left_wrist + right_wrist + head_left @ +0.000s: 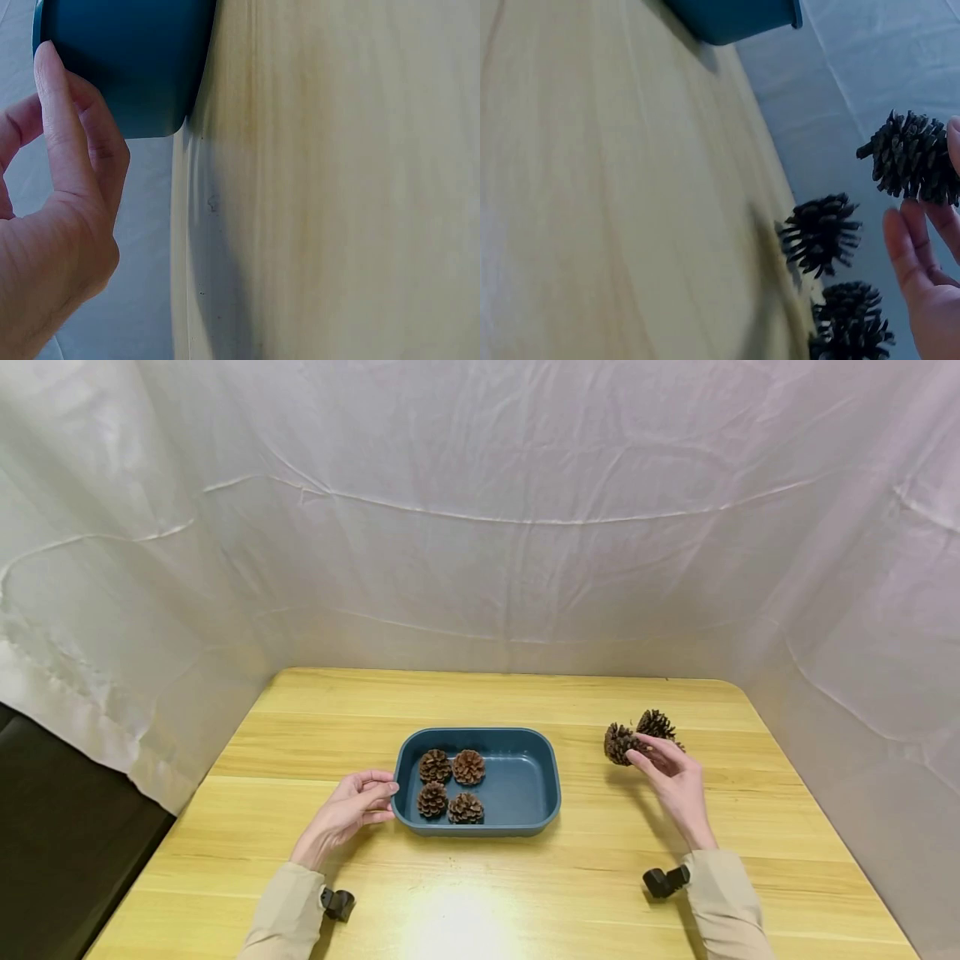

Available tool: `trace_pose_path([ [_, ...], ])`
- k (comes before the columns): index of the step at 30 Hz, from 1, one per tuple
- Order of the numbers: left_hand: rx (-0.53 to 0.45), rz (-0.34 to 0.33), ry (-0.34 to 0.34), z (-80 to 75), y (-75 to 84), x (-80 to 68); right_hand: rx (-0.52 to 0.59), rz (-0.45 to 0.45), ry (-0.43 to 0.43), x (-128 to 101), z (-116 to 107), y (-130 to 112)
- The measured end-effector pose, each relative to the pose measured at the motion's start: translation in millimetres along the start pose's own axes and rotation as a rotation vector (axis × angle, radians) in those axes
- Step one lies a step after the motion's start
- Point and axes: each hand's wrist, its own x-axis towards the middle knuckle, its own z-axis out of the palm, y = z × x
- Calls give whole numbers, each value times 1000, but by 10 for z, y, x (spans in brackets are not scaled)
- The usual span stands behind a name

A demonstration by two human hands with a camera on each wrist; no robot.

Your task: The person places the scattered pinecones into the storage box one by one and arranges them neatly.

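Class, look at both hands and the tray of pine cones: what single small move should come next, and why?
Probably the right hand should carry the pine cone it pinches across to the blue tray. Four cones already lie in its left half, the right half is bare, and the left hand steadies the rim.
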Motion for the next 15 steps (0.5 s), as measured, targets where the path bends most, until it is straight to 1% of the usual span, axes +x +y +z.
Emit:
trace_pose_path([
  [8, 5, 4, -1, -2, -2, -1, 8, -100, -85, 46, 102, -111],
  [15, 5, 11, 2, 9, -6, 3, 46, -155, -141, 72, 196, -209],
])
